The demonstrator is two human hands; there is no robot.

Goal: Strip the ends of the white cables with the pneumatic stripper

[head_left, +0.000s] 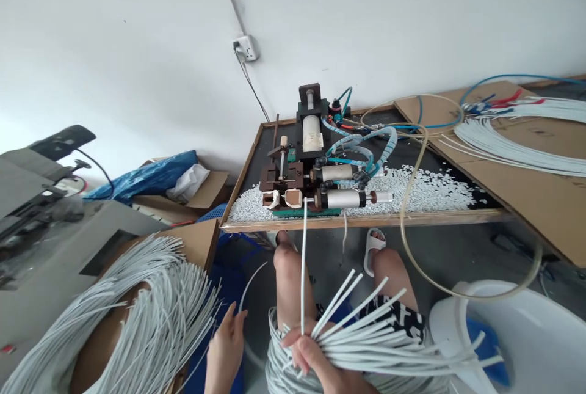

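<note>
My right hand [314,357] is closed around a bundle of white cables [366,345], whose cut ends fan out to the right. From its fingers a single white cable [303,266] runs straight up to the front jaws of a pneumatic machine [314,165]. My left hand [226,345] is low on the left with thumb and finger a little apart. Just beyond its fingertips curves a loose white cable [251,281]; whether they touch it is hard to tell. More coiled white cable [284,363] lies across the lap, partly hidden by the right hand.
White offcuts [412,189] cover much of the wood-edged bench [384,218]. A large bundle of cables [160,314] rests on cardboard at left, beside a grey machine [27,198]. On the right are a white tub [540,302], a hanging hose [407,241] and a cable coil [494,143].
</note>
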